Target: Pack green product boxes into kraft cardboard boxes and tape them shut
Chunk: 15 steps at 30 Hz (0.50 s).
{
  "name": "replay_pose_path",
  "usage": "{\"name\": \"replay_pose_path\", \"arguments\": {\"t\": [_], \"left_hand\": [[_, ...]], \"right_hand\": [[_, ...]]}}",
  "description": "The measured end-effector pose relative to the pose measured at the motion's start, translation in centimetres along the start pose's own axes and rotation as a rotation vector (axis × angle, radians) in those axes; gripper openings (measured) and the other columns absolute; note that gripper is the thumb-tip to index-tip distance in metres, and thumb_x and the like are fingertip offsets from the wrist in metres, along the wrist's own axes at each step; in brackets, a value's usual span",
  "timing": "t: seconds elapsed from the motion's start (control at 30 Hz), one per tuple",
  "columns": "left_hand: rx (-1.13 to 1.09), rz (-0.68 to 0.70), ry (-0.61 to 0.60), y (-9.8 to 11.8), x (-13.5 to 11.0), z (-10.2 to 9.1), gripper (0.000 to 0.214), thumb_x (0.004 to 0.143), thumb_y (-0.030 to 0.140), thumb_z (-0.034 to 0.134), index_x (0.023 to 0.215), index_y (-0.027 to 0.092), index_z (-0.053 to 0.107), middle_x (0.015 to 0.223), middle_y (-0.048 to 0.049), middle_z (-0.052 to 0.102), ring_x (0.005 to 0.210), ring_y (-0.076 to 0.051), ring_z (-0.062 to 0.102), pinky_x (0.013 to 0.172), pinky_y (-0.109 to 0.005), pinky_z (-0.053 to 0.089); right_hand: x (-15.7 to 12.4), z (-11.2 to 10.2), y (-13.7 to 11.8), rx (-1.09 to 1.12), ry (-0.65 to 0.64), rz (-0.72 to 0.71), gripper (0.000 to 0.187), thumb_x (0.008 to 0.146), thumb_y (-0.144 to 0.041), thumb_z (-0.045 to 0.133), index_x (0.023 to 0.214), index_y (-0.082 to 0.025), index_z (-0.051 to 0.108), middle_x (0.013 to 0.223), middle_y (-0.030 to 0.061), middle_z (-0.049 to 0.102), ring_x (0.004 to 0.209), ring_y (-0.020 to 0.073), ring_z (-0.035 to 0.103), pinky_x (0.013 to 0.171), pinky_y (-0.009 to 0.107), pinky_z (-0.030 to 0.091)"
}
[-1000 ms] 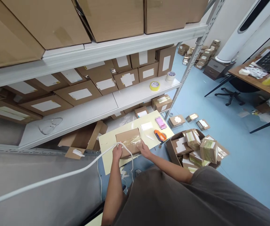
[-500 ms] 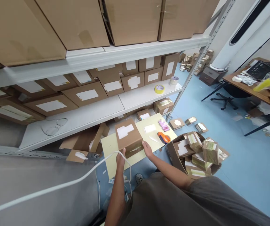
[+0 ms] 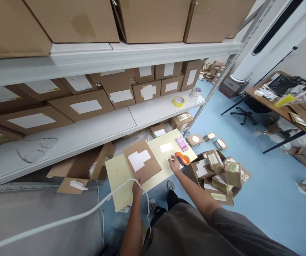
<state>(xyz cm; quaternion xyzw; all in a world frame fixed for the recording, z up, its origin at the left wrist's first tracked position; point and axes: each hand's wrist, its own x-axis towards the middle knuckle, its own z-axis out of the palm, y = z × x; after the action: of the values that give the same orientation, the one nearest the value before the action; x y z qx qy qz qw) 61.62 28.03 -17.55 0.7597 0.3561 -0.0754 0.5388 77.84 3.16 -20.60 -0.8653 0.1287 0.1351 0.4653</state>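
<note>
Cardboard box (image 3: 141, 160) lies flat, label up, on the cream board (image 3: 118, 188). Your left hand (image 3: 137, 190) grips a white cable (image 3: 107, 195) at its near edge; your right hand (image 3: 174, 164) sits open beside an orange cutter (image 3: 182, 158).

box (image 3: 141, 160) on board (image 3: 119, 185) | tape disp. (image 3: 182, 158) R of box | parcel ctn (image 3: 191, 174) R of board

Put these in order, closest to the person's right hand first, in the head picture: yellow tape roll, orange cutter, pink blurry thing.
1. The orange-handled cutter, on the pale yellow board by the right hand.
2. The pink blurry thing, farther up the board.
3. The yellow tape roll, on the white shelf.
</note>
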Motion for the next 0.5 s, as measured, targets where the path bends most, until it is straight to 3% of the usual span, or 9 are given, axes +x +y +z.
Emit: {"name": "replay_pose_path", "arguments": {"t": [0.13,0.27,0.37,0.5], "left_hand": [[-0.099,-0.107,0.090,-1.4,0.2,0.6,0.060,0.095,0.068,0.067,0.129,0.019,0.077,0.134,-0.0183,0.080,0.140,-0.034,0.069,0.119,-0.044,0.055],[-0.180,-0.186,0.126,-3.4,0.5,0.7,0.058,0.092,0.065,0.074,0.130,0.022,0.078,0.136,-0.0146,0.080,0.139,-0.035,0.070,0.119,-0.044,0.056],[-0.231,-0.202,0.123,-4.2,0.6,0.6,0.057,0.091,0.065,0.076,0.131,0.024,0.079,0.138,-0.0124,0.079,0.142,-0.036,0.068,0.120,-0.045,0.055],[-0.242,-0.239,0.140,-3.5,0.2,0.8,0.062,0.091,0.068,0.074,0.131,0.021,0.079,0.141,-0.0148,0.078,0.145,-0.036,0.065,0.123,-0.045,0.053]], "right_hand": [[8.2,-1.7,-2.1,-0.195,-0.060,0.022,0.071,0.092,-0.060,0.070,0.147,-0.016,0.064,0.152,0.0240,0.065,0.136,0.0359,0.067,0.116,0.046,0.051],[15.0,0.2,-2.9,-0.393,-0.110,0.114,0.097,0.079,-0.072,0.083,0.149,-0.011,0.058,0.151,0.0327,0.060,0.137,0.0423,0.063,0.109,0.050,0.053],[17.7,2.5,-3.0,-0.560,-0.123,0.146,0.105,0.076,-0.071,0.087,0.151,-0.006,0.054,0.150,0.0379,0.056,0.139,0.0465,0.058,0.110,0.055,0.051],[18.9,3.7,-2.8,-0.665,-0.166,0.127,0.096,0.078,-0.055,0.094,0.151,-0.008,0.053,0.150,0.0360,0.056,0.140,0.0440,0.057,0.110,0.051,0.050]]}}
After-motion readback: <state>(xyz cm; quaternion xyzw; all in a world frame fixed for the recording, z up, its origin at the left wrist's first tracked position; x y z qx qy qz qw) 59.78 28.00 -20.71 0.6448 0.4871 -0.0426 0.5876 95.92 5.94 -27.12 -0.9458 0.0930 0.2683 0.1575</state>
